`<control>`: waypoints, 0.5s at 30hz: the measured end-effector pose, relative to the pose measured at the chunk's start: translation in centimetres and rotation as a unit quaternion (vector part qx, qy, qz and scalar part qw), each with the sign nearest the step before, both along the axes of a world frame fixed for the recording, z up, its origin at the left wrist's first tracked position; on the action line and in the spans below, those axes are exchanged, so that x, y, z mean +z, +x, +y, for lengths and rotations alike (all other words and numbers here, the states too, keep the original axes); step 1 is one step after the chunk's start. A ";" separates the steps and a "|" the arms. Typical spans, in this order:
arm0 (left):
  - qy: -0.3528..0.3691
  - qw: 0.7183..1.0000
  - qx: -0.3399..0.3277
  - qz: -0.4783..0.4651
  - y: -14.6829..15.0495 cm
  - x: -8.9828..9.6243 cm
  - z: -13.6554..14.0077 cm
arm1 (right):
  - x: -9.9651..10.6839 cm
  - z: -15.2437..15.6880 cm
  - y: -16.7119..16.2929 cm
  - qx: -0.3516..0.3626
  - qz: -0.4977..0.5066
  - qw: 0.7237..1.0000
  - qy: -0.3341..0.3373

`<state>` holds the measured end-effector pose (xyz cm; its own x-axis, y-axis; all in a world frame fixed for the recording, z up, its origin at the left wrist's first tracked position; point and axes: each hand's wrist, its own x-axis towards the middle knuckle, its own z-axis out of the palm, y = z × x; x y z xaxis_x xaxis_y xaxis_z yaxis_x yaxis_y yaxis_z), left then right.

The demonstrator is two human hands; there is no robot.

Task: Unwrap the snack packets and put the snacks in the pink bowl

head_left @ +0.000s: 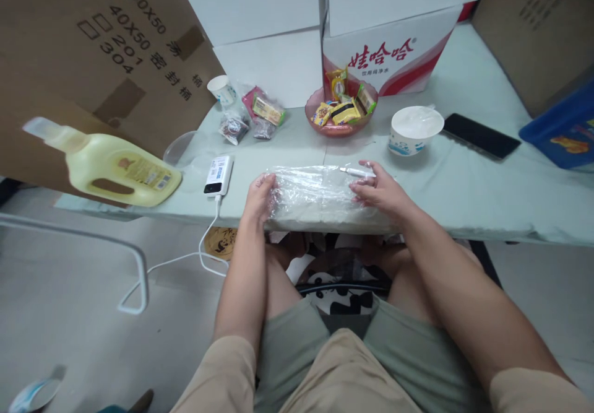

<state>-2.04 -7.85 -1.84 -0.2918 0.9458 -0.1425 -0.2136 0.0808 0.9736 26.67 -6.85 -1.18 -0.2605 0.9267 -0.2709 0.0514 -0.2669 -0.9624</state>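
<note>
A flat bundle of clear plastic bags (pixel 315 196) lies at the near edge of the pale green table (pixel 464 184). My left hand (pixel 260 197) grips the bundle's left end, fingers curled over it. My right hand (pixel 380 191) rests flat on the bundle's right end, and a white pen (pixel 356 171) lies just beyond its fingertips, apparently pinched under them. My bare forearms reach up from my lap.
A pink bowl of wrapped snacks (pixel 341 114), a covered paper bowl (pixel 416 129), a black phone (pixel 481 135), a white power bank with cable (pixel 219 174), a yellow detergent bottle (pixel 111 164), a paper cup (pixel 223 90), snack packets (pixel 255 116), cardboard boxes (pixel 106 47) and a blue bin (pixel 563 129) surround it.
</note>
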 end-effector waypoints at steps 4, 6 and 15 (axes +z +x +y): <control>-0.070 0.996 0.006 -0.054 -0.4 0.7 -0.1 | -0.5 -0.3 0.9 0.133 -0.055 0.989 -0.021; -0.098 0.994 -0.010 -0.056 -0.5 0.8 -0.2 | -0.8 0.3 1.5 0.091 -0.123 0.985 0.078; -0.174 0.959 -0.222 0.012 1.3 0.7 -1.4 | -0.2 0.8 0.9 -0.099 -0.189 0.914 0.345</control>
